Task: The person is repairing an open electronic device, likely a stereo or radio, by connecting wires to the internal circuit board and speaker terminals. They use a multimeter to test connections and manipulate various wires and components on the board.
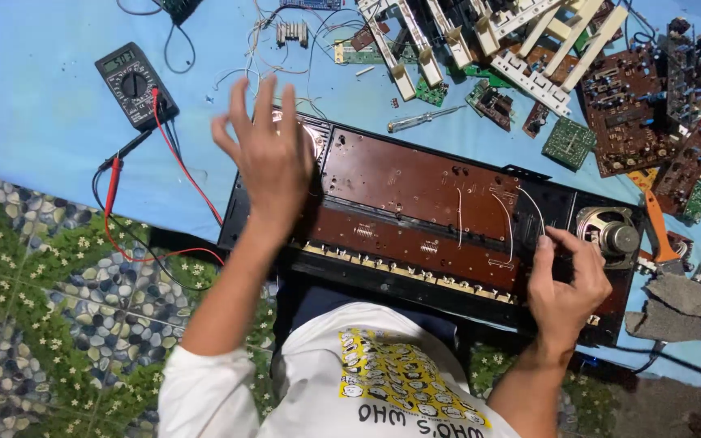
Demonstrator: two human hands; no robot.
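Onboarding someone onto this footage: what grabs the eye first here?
The opened black keyboard case across the centre, with brown circuit boards exposed and a round speaker at its right end. The left hand is raised, fingers spread, over its left end; the right hand pinches at the board beside the speaker. A multimeter with red and black leads lies upper left on the blue cloth.

A light blue cloth [34,122] covers the work surface — below it lies a floor mat [50,308] printed with pebbles, leaves and daisies.
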